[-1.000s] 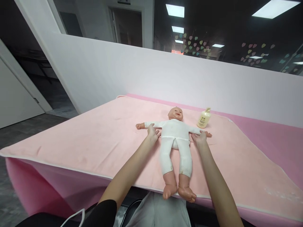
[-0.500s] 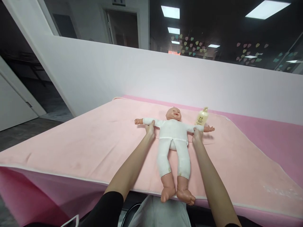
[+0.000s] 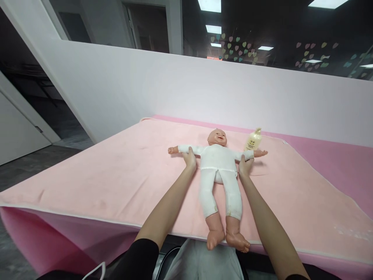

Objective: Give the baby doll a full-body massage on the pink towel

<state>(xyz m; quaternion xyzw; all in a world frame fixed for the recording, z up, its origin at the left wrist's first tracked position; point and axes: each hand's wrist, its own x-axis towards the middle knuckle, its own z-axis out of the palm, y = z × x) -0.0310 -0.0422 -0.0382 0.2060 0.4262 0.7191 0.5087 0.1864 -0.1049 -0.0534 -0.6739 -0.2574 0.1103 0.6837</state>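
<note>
Left hand (image 3: 190,159) and right hand (image 3: 245,166) are grasping the sleeved arms (image 3: 199,150) of a doll (image 3: 218,158), which is lying face-up on a pink blanket (image 3: 122,167); one arm is extending near the bottle (image 3: 253,139), so an outward swing could be toppling it

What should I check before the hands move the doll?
1. Left hand holding one arm of the doll: ok.
2. Right hand holding the other arm: ok.
3. Doll face up: ok.
4. Feet fully over the blanket: not ok, they reach past its front edge.
5. Bottle upright: ok.
6. Bottle free of the doll's arm: cannot tell, they overlap in this view.
</note>
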